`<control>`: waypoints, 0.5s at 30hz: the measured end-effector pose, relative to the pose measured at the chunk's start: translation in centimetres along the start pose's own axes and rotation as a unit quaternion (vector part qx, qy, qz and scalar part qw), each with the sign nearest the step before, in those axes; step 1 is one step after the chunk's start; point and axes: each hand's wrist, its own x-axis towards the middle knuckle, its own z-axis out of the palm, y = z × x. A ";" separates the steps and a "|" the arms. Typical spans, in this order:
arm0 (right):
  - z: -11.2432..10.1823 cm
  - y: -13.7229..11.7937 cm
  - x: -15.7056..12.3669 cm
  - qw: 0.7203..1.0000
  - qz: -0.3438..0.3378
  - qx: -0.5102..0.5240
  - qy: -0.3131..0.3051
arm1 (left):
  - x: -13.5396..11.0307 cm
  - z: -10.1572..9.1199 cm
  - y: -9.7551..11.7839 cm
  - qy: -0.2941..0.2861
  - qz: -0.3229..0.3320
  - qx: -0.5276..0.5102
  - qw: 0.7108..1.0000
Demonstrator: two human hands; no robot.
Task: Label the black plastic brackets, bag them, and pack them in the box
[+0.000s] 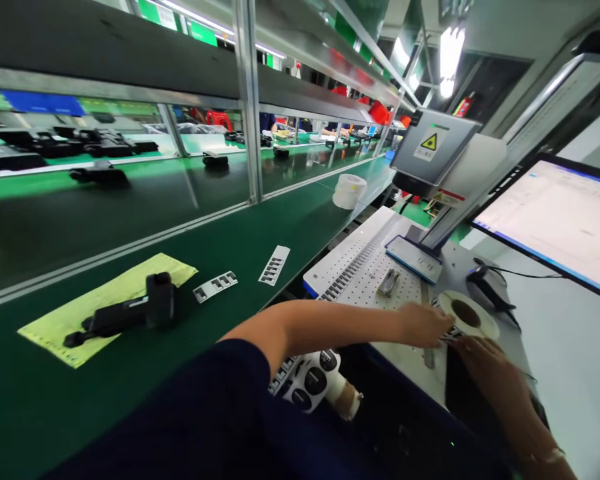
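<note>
My left hand [424, 324] reaches across to the white perforated machine plate [360, 267], fingers pinched on a strip of small dark labels [450, 331] beside a white tape roll [467, 313]. My right hand [485, 363] lies just below it, fingers closed at the same strip. A small metal part [389, 282] sits on the plate under the grey laser head [433, 150]. A black handheld device [130, 311] lies on a yellow sheet [55, 327] on the green bench, far left of both hands.
Two label strips [215, 286] [274, 265] lie on the green bench. A white roll [349, 191] stands farther back. A monitor [555, 223] and a mouse [483, 279] are at right. Black devices ride the conveyor [100, 175]. A roll of round black stickers [310, 380] is near my arm.
</note>
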 end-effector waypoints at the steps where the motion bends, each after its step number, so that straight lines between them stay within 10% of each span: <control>1: -0.3 -0.4 0.1 1.000 -0.016 0.022 0.004 | 0.6 0.5 0.3 -0.013 0.003 -0.005 1.000; 8: 0.0 -1.6 1.2 0.990 -0.015 0.142 0.005 | 0.6 2.1 -0.1 -0.029 0.016 -0.009 0.999; 15: 4.6 5.2 0.2 0.998 0.027 0.061 -0.001 | -2.3 0.8 -2.1 -0.002 -0.057 0.012 0.998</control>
